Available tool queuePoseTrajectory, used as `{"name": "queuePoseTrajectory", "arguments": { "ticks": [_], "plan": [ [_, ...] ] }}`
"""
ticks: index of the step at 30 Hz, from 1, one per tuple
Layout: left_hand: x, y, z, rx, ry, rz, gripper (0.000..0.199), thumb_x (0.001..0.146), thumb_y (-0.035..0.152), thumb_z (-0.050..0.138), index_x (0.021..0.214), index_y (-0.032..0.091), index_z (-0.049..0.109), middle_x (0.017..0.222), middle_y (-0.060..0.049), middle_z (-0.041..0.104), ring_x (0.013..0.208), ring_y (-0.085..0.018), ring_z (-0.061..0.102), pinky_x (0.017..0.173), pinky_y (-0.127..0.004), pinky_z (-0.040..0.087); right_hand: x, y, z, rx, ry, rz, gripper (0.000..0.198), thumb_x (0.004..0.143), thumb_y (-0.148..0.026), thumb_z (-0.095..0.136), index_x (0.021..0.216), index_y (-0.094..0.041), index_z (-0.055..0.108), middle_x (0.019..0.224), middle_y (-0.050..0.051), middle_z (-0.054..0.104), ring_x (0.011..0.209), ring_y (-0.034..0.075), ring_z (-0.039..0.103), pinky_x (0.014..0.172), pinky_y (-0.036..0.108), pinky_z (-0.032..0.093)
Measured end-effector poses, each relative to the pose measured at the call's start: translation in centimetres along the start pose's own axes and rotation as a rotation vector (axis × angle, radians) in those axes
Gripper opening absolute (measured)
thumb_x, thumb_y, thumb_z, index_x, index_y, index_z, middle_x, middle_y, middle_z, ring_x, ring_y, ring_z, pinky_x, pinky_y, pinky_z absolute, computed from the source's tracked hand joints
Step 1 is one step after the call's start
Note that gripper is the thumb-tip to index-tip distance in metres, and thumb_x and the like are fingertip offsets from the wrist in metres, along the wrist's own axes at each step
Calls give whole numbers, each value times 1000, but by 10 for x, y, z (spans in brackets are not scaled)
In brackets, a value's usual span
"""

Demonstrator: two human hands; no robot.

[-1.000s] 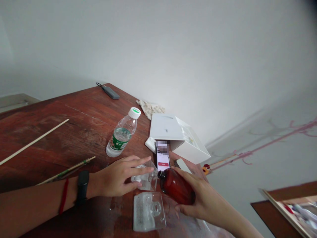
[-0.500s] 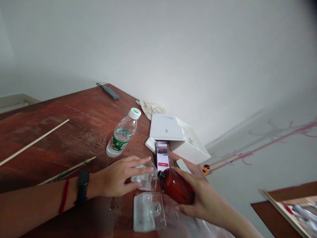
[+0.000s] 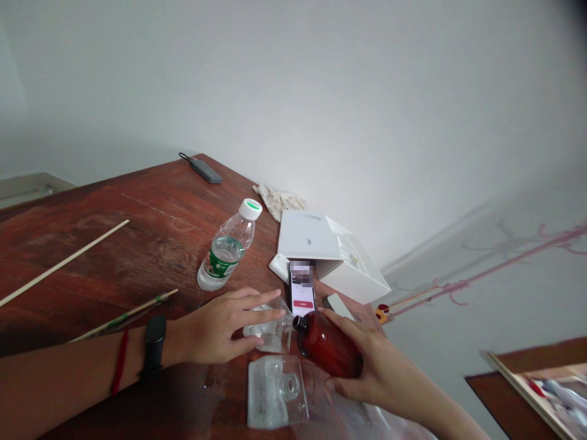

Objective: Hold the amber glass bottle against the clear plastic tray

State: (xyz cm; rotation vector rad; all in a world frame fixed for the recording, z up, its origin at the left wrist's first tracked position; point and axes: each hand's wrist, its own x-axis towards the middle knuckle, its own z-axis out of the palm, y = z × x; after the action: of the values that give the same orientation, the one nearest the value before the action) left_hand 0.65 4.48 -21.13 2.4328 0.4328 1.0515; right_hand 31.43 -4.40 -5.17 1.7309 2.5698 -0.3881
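1. Right hand (image 3: 367, 360) grips the amber bottle (image 3: 330, 345), tilted, mouth at the clear cup (image 3: 270, 330).
2. Left hand (image 3: 215, 330) steadies the cup on the table (image 3: 137, 220), fingers curled around it.
3. Unchanged from 1 s ago: the tilt is held.

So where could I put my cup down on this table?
Bare wood lies between the long stick and the grey case, left of the water bottle. It is crowded near the hands: phone, white box, brown bottle, clear container.
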Motion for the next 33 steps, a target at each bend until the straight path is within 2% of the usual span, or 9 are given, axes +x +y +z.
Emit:
{"name": "queuePoseTrajectory", "arguments": {
  "ticks": [8, 16, 23, 33],
  "plan": [
    [1, 0, -1, -2, 0, 2, 61, 106, 27, 74, 164, 34, 56, 175, -9, 49, 142, -36, 62, 120, -55, 52, -1, 4, 2, 7, -9, 18, 95, 78, -39, 92, 164, -28, 55, 143, 18, 77, 125, 46, 76, 108, 61, 62],
    [0, -1, 1, 6, -3, 3, 63, 105, 27, 76, 164, 34, 55, 175, -9, 48, 144, -37, 60, 121, -55, 50, -3, 11, 5, -14, 28, -25, 100, 78, -42, 92, 168, -30, 50, 148, 17, 74, 130, 46, 74, 113, 63, 59],
    [-1, -2, 0, 10, -24, -7, 64, 105, 27, 76, 165, 33, 53, 176, -8, 46, 145, -37, 59, 122, -56, 49, 0, 6, 2, 14, -18, 10, 97, 79, -41, 91, 167, -28, 51, 148, 18, 74, 128, 46, 75, 109, 60, 62],
    [-1, 0, 0, 5, 9, 0, 60, 107, 30, 73, 164, 34, 56, 174, -9, 50, 143, -36, 61, 122, -53, 49, -1, 9, 2, 3, 16, -24, 98, 80, -44, 91, 168, -30, 50, 152, 17, 72, 131, 45, 74, 113, 61, 59]
  ]
}}
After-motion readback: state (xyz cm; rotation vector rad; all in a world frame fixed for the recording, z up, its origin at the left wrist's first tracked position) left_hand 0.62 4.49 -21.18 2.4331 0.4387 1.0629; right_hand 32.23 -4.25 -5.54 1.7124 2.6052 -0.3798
